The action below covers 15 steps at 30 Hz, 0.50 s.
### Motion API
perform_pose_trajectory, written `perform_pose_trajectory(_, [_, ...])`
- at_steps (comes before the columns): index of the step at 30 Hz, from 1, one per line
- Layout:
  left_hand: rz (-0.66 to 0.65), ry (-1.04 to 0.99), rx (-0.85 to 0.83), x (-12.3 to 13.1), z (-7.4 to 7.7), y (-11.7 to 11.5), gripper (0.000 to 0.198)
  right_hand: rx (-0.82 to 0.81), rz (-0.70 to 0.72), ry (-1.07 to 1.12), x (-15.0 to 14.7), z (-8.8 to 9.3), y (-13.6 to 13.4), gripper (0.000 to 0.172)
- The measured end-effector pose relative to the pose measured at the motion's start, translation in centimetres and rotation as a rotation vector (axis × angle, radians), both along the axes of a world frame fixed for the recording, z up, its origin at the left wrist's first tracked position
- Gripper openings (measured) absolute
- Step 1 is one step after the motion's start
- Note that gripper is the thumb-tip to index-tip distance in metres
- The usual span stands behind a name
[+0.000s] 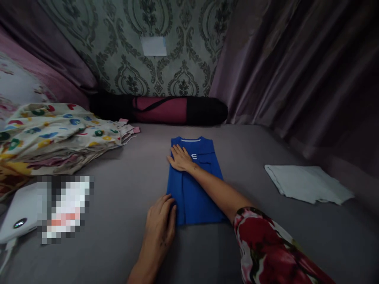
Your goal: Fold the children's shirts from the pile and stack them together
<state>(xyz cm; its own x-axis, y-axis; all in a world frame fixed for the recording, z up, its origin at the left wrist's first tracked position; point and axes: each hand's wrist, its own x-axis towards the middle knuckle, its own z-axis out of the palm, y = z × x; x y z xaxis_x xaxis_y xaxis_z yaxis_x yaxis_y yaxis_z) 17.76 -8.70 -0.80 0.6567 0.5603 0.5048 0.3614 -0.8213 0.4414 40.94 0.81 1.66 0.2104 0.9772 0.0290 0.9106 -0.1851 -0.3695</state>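
White E-like mark (194,156) on the blue shirt (195,201); lit display (20,223) on the white device (25,203) illegible

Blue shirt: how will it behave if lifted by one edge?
Likely floppy: the blue shirt is cloth folded flat. Its folds would probably fall open, as no fastener shows holding them. Probably light too, since the layers look thin.

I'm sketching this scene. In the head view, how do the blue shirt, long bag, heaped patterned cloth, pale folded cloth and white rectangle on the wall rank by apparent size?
1. Heaped patterned cloth
2. Blue shirt and long bag: too alike to rank
3. Pale folded cloth
4. White rectangle
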Motion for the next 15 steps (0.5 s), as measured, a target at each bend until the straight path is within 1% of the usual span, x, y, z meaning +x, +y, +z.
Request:
perform_pose_trajectory(2, [-0.009,-0.004,-0.016,0.0,0.1,0.1,0.021,-0.005,0.039,0.114,0.7,0.8,-0.4,0.068])
perform_pose_trajectory(4, [0.002,-0.019,-0.049,0.1,0.4,0.0,0.022,0.009,0.03,0.248,1.5,1.8,-1.7,0.069])
perform_pose_trajectory(7, [0.019,-0.029,-0.104,0.0,1.1,-0.2,0.024,0.068,-0.013,0.333,3.1,3.0,-5.7,0.072])
perform_pose_trajectory(10, [0.008,0.002,-0.137,-0.5,2.2,0.0,0.029,0.039,-0.108,0.267,4.5,3.2,-11.3,0.081])
perform_pose_trajectory(12, [-0.032,0.03,-0.119,-0.8,3.1,0.5,0.033,0.021,-0.162,0.191,5.1,3.0,-15.0,0.081])
perform_pose_trajectory(15, [-0.115,0.055,-0.054,-0.5,4.0,1.9,0.038,-0.008,-0.211,0.076,5.1,2.6,-19.0,0.079])
